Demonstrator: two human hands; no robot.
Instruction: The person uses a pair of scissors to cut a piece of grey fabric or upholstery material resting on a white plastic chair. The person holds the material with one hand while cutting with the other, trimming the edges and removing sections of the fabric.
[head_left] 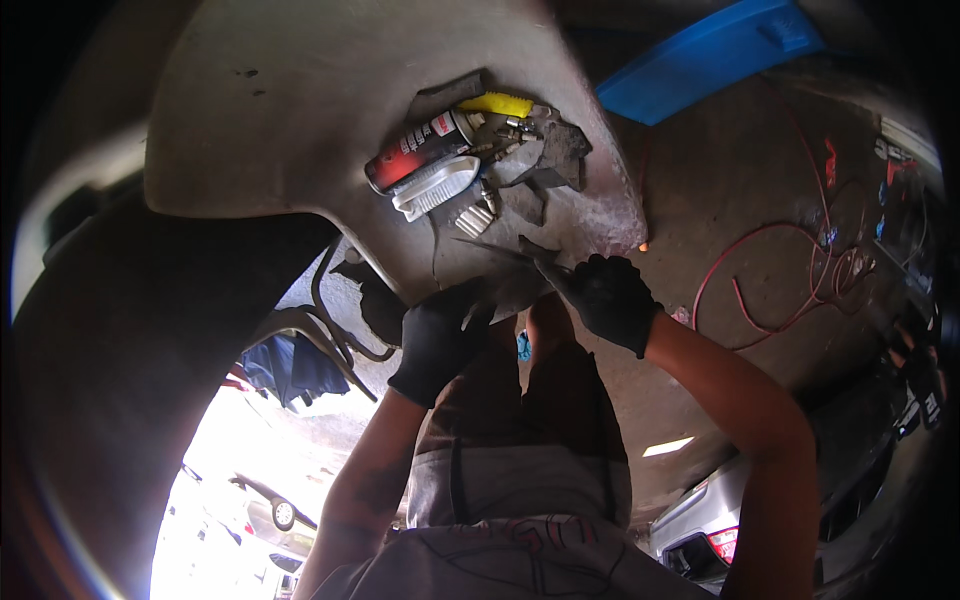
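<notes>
My left hand (440, 338), in a black glove, pinches one side of a dark sheet (514, 288) that looks like sandpaper. The other side is in my right hand (608, 300), also gloved in black, with its thumb stretched along the sheet. Both hands are just in front of the near edge of a large grey curved car body panel (300, 110). On that panel, past my hands, lie a red and black spray can (424, 152), a white ribbed block (437, 188), a yellow strip (497, 104), small metal fittings (520, 125) and torn grey sheets (560, 158).
A blue panel (710, 62) stands at the far right. A red hose (742, 238) lies coiled on the floor to the right. Dark curved strips (318, 335) hang to the left of my hands. Parked cars show behind: a light one (275, 520) and a silver one (690, 525).
</notes>
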